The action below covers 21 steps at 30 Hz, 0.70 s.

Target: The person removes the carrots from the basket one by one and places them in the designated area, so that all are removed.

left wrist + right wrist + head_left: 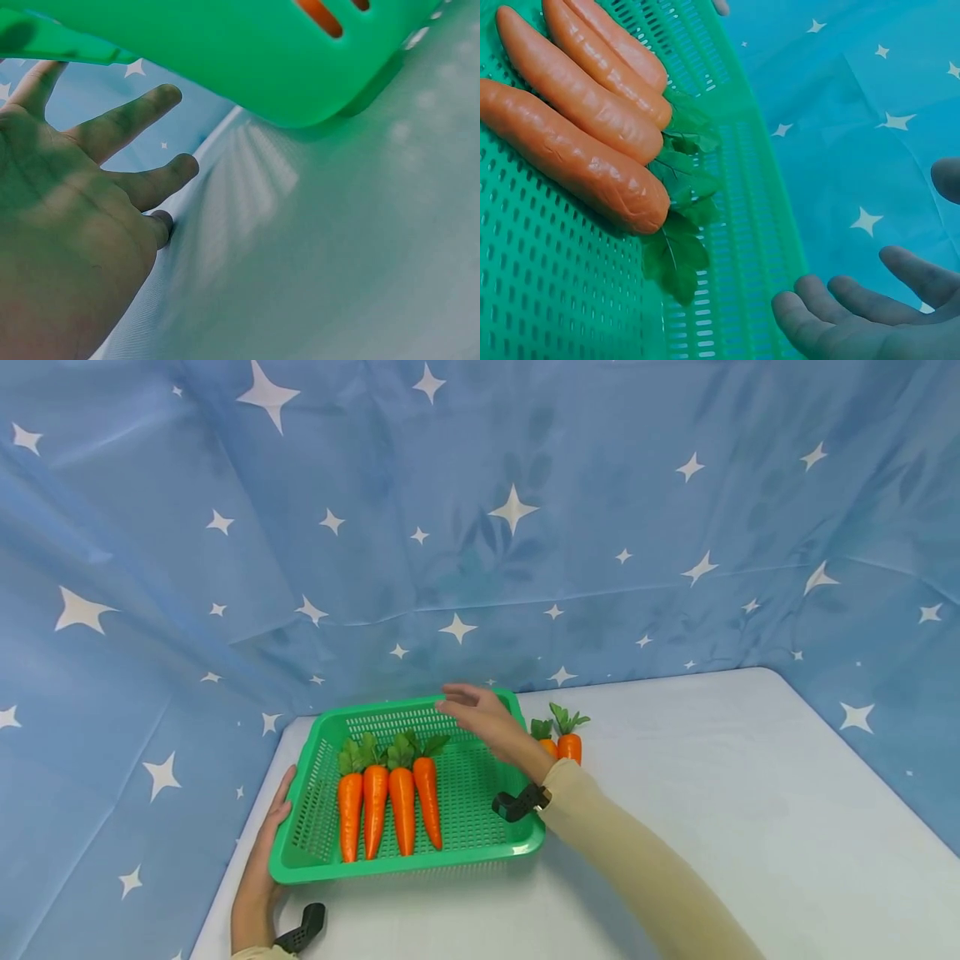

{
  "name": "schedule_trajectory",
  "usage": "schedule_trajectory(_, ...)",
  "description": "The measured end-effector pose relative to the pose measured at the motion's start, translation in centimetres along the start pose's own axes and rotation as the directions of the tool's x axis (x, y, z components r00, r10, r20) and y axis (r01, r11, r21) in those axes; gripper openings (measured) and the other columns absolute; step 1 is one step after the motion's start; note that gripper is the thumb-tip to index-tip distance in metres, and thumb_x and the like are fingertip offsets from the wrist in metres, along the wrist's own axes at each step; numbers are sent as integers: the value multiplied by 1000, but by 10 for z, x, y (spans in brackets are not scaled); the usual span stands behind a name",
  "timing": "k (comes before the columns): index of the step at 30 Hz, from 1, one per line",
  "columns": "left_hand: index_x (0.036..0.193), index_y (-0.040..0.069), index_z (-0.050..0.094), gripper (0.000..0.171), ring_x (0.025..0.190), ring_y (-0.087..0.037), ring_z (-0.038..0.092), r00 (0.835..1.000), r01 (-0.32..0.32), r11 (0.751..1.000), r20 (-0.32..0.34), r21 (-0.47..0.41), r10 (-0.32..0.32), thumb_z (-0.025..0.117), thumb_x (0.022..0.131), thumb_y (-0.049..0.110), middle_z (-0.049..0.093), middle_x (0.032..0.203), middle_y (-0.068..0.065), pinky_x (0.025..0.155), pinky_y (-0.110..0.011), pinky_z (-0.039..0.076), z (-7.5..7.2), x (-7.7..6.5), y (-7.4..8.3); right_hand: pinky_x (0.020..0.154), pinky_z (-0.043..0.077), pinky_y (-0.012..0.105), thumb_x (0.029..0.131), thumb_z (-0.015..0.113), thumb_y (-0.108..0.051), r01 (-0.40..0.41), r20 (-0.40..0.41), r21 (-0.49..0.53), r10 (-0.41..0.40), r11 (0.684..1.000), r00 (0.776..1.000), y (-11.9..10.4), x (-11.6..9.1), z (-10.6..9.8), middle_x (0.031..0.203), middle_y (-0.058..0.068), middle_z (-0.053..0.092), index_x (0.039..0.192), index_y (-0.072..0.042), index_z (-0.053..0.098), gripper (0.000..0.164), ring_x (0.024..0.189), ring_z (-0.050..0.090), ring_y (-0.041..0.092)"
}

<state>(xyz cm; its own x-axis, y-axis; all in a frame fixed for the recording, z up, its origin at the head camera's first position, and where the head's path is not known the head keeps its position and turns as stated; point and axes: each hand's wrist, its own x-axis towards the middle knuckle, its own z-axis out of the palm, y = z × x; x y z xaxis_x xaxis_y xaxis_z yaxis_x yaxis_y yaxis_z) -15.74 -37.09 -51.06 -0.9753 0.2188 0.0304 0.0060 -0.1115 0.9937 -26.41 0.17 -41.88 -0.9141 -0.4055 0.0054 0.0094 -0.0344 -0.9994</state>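
So four carrots [402, 810] lie side by side in a green basket [397, 867], left of centre in the frame. The right hand [483, 718] is over its upper right part, fingers apart, nothing held. The left hand [266, 847] is at its left side, fingers spread. Two more carrots [570, 747] lie right of it on the white tabletop [690, 768].

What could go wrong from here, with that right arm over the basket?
The wrist camera on the right hand hangs over the green basket, so it might catch the rim.

The right sleeve passes close to two carrots outside the basket and could knock them.

The basket sits near the left edge of the table; a leftward bump might shift it toward that edge.
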Motion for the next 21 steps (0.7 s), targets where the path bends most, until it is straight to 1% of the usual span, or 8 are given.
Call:
schedule_trajectory(3,169,22,-23,70,162,-16,7,999,45,999,-10,1,-45,21,118,40,-21,176,-16,118,-21,27,2,-1,3,118,38,60,108,67,-21,-13,2,1,13,1000,1000,0,1,3,161,23,47,159,-4,50,57,144,48,38)
schedule_trajectory(5,169,22,-24,70,162,-32,-8,998,65,998,-13,0,-65,20,118,41,-24,174,-19,120,-23,25,3,-1,5,117,38,60,107,67,-22,-23,-4,-3,23,1000,1000,2,3,6,159,22,49,157,-4,52,55,143,50,37)
schedule_trajectory(7,169,22,-24,70,160,-41,-13,997,75,997,-16,7,-75,20,117,42,-24,174,-21,120,-24,26,5,-1,7,116,40,61,107,68,-22,-33,-9,-7,33,999,999,2,4,8,157,20,52,156,-3,54,54,141,51,37)
schedule_trajectory(12,169,27,-23,70,158,-45,-13,996,88,996,-15,27,-88,19,117,47,-22,175,-19,116,-23,30,6,-2,7,115,41,60,107,69,-22,-54,-14,-4,54,999,998,6,8,13,153,19,55,155,0,54,55,139,54,36)
schedule_trajectory(15,170,27,-21,70,160,-42,-10,997,74,997,-12,30,-73,20,117,46,-21,175,-20,114,-22,33,5,-2,6,114,42,60,106,70,-23,-69,-19,-7,69,998,997,10,11,16,152,19,56,153,1,55,55,137,55,36)
schedule_trajectory(16,170,25,-22,70,162,-36,-4,998,61,998,-9,30,-61,20,118,44,-20,175,-20,114,-21,33,5,-1,5,114,43,60,105,70,-23,-73,-21,-12,73,997,997,11,12,17,151,19,56,153,1,56,55,137,55,36)
schedule_trajectory(18,170,21,-21,70,161,-17,13,1000,29,999,-4,29,-29,21,118,40,-18,175,-20,113,-20,35,3,0,3,113,44,60,105,70,-24,-81,-23,-20,80,997,996,12,12,19,151,19,57,152,0,57,54,136,56,36)
schedule_trajectory(21,169,17,-21,69,142,8,37,1000,-21,1000,10,19,21,22,118,34,-11,177,-15,112,-19,36,1,2,0,114,43,61,106,70,-23,-86,-21,-23,86,996,996,12,12,21,150,20,57,152,0,58,53,137,55,37)
